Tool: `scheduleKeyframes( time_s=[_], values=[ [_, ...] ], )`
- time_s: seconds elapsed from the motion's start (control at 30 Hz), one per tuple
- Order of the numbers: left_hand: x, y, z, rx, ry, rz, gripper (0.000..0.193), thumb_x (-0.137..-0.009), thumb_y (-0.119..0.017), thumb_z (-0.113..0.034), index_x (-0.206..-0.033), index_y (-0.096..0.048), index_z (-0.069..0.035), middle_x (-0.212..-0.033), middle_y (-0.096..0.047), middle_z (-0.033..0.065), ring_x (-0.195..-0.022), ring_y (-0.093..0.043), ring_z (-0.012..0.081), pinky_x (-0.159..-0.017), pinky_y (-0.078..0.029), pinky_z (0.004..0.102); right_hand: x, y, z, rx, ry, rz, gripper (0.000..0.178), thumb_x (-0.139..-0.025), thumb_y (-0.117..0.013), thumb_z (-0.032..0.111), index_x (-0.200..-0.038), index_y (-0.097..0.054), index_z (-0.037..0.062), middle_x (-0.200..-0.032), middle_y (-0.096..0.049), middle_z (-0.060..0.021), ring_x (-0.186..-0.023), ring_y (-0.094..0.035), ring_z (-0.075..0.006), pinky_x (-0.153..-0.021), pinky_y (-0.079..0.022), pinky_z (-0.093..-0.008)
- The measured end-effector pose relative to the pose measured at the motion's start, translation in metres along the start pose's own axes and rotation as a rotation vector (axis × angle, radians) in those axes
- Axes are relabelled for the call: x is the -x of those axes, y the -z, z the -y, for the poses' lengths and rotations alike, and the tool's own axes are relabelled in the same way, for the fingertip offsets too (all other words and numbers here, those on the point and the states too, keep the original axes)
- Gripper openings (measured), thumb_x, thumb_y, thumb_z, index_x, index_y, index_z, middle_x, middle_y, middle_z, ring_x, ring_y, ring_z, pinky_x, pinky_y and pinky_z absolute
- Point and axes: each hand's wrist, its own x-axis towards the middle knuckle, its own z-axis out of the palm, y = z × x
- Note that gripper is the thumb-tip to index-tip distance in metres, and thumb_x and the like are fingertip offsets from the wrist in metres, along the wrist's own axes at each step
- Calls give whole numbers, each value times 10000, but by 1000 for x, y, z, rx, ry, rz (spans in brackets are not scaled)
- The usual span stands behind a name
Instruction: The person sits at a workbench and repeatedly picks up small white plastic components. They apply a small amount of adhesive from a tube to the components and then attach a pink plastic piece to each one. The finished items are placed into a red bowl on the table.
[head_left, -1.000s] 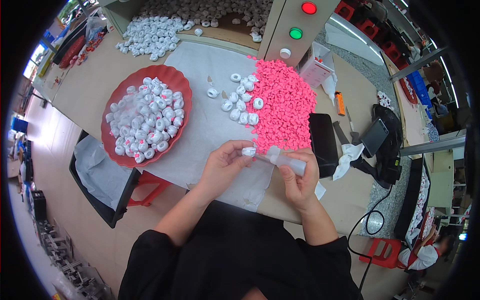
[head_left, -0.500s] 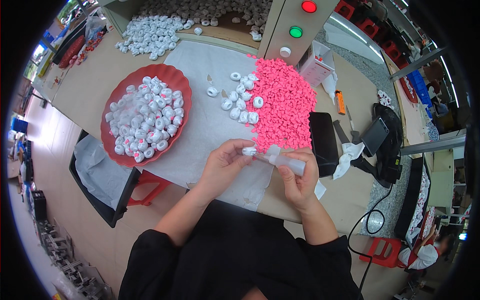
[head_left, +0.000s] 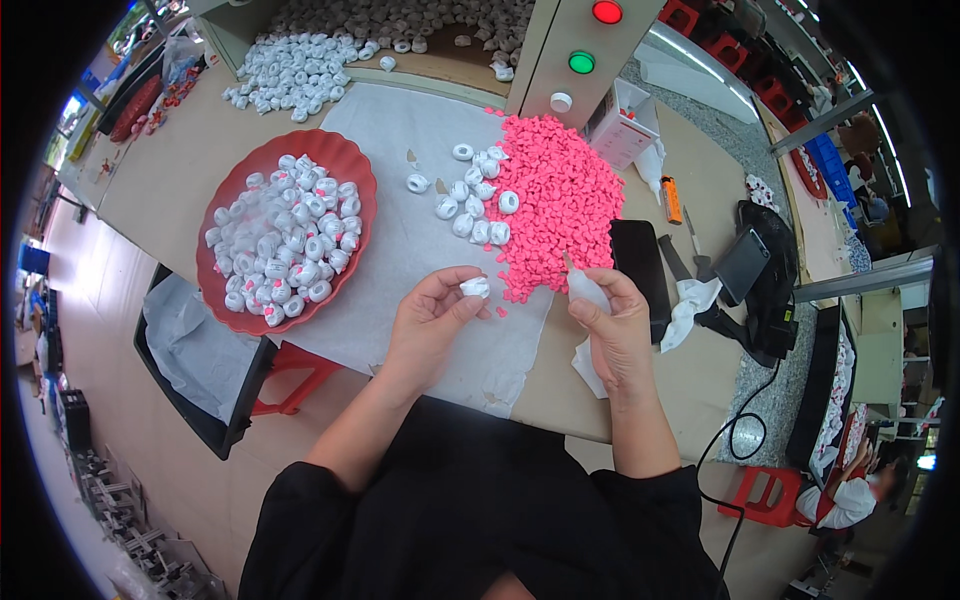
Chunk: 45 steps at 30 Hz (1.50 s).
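Observation:
My left hand (head_left: pixel 435 318) pinches a small white rounded piece (head_left: pixel 474 287) between thumb and fingertips above the white sheet (head_left: pixel 400 250). In my right hand (head_left: pixel 618 325) is a translucent squeeze bottle (head_left: pixel 586 288), its thin tip pointing up and away from me, apart from the white piece. Just beyond both hands spreads a heap of small pink pieces (head_left: pixel 560 190). Several loose white ring-shaped pieces (head_left: pixel 474 203) lie along its left edge. To the left, a red scalloped bowl (head_left: pixel 374 205) holds many white pieces, some with pink bits on them.
A box-like station with a red light (head_left: pixel 607 12) and a green light (head_left: pixel 581 62) stands at the back. On the right are a dark flat case (head_left: pixel 638 265), an orange lighter-like object (head_left: pixel 671 200), a phone (head_left: pixel 742 264) and a black bag. A black tray (head_left: pixel 255 395) sits below left.
My right hand has drawn the bottle away from the white piece and tipped it upward. My left hand has moved slightly left and turned the white piece.

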Motion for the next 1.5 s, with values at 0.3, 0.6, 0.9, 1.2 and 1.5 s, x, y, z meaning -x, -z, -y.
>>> scheduleKeyframes(
  time_s=[0.3, 0.6, 0.9, 1.2, 1.5],
  values=[
    [1, 2, 0, 94, -14, -36, 290, -817, -571, -9, -1097, -501, 15, -1013, -567, 85, -847, -546, 136, -759, -454, 270, -9, -14, -2, 971, 490, 166, 149, -678, -622, -20, -818, -605, 29, -689, -521, -23, -628, -494, -116, -604, -380, -242],
    [2, 3, -2, 109, -4, -14, 289, -821, -566, -13, -1100, -499, 19, -1010, -569, 73, -859, -541, 124, -771, -448, 268, -11, -23, -10, 1232, 593, 218, 139, -619, -679, 75, -751, -634, 76, -682, -553, -42, -678, -541, -230, -624, -393, -335],
    [2, 3, -2, 91, 1, -8, 284, -822, -564, -10, -1097, -501, 23, -1013, -568, 70, -855, -535, 116, -774, -444, 266, -7, -15, -14, 1306, 549, 133, 102, -644, -679, 77, -730, -629, 54, -674, -568, -70, -651, -554, -241, -599, -416, -337],
    [2, 4, -1, 49, 10, 1, 273, -824, -563, -12, -1089, -505, 21, -1016, -569, 73, -852, -534, 119, -763, -444, 265, -16, -11, 9, 1282, 496, 294, 150, -630, -645, 63, -777, -647, 97, -725, -588, -38, -717, -551, -236, -661, -419, -347],
    [1, 4, 1, -1, 6, 27, 264, -825, -562, -12, -1081, -511, 21, -978, -579, 72, -811, -543, 123, -740, -448, 258, -25, -12, 7, 1359, 504, 396, 163, -647, -652, 56, -806, -633, 86, -748, -598, -44, -727, -565, -243, -646, -443, -339]
  ],
)
